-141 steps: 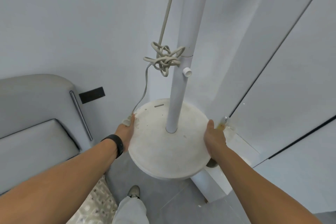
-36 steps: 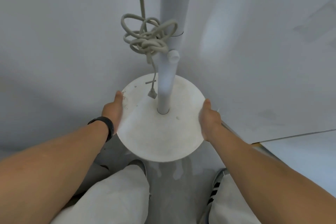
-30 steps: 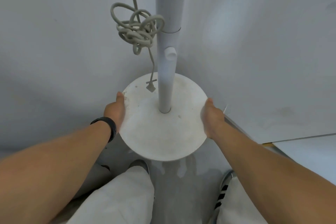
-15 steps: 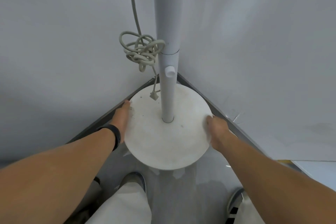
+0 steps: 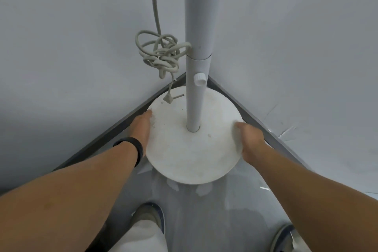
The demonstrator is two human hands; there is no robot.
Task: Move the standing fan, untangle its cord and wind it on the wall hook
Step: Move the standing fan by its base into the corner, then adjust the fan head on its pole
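Both hands on the base, the knot up and ahead on the pole's left.

Two shoes stand nearest on the grey floor; beyond them the left hand lies with straight fingers along the base rim, and the right hand curls over the opposite rim. The base sits in the wall corner. Past the fingers, the cord tangle hangs beside the upright pole, nearer the left hand, plug dangling just over the base.
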